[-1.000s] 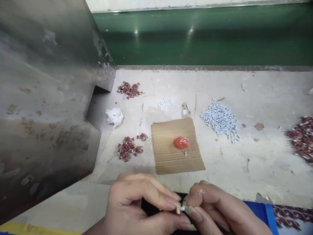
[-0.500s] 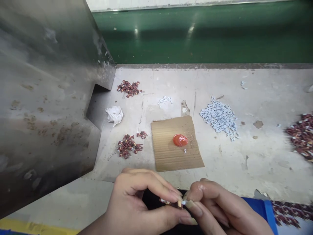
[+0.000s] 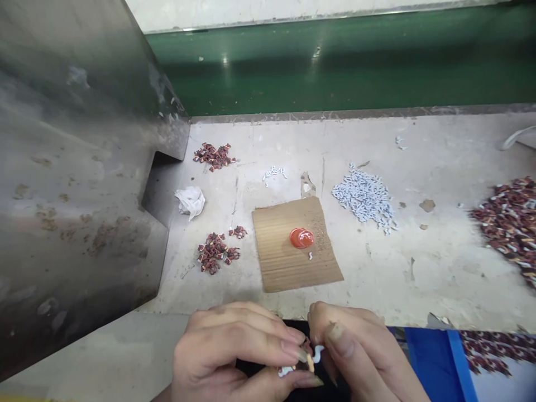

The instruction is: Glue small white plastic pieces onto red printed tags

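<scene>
My left hand (image 3: pixel 247 352) pinches a small brown figurine (image 3: pixel 310 363) with tan and white parts between thumb and fingers, low in the view. A tiny pale-blue S-shaped piece (image 3: pixel 318 353) sits against the figurine's right side. My right hand (image 3: pixel 360 352) is closed beside it, thumb and forefinger at the piece; its contact is partly hidden. Beyond the hands lies a cardboard square (image 3: pixel 285 273) bearing a glossy orange-red blob (image 3: pixel 301 238) and one loose pale piece (image 3: pixel 310 255). A heap of pale-blue pieces (image 3: pixel 363 196) lies to the right of the cardboard.
Brown figurines are piled at near left (image 3: pixel 213 254), far left (image 3: pixel 213 156) and far right (image 3: pixel 508 223). A crumpled white tissue (image 3: pixel 190 202) lies near a metal housing (image 3: pixel 84 167). More figurines (image 3: pixel 486 352) sit below the table edge, beside a blue bin (image 3: pixel 431 357).
The camera view has shifted slightly. Both hands have turned, so the pale-blue piece now shows its S shape beside the figurine. My right thumb has risen above the piece.
</scene>
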Demonstrator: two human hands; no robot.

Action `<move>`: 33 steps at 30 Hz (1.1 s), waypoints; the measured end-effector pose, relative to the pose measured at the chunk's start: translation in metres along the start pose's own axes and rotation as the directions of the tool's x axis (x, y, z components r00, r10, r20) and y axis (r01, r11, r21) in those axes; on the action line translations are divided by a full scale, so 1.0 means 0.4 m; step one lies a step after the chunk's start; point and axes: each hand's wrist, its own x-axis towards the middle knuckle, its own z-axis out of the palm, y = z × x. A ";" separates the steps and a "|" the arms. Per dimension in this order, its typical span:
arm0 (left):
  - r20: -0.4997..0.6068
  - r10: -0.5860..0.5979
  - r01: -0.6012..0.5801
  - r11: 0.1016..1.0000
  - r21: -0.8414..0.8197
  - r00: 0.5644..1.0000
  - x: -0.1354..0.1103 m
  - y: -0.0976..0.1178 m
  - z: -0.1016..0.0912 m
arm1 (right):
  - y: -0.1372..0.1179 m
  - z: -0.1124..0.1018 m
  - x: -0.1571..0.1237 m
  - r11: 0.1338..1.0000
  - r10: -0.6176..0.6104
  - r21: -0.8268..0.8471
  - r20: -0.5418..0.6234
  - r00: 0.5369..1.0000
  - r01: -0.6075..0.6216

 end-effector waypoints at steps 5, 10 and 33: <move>-0.008 -0.017 0.018 1.000 0.022 1.000 0.002 -0.002 -0.002 | -0.012 0.003 0.005 0.982 -0.039 -0.185 0.019 0.999 0.042; 0.005 -0.034 0.033 0.999 0.041 0.999 -0.009 -0.008 -0.003 | -0.004 0.017 0.002 0.997 0.016 -0.080 0.003 1.000 -0.016; 0.053 0.101 -0.104 0.993 0.056 0.993 0.003 -0.017 0.007 | -0.007 -0.006 -0.013 0.986 0.124 0.112 -0.001 0.992 -0.123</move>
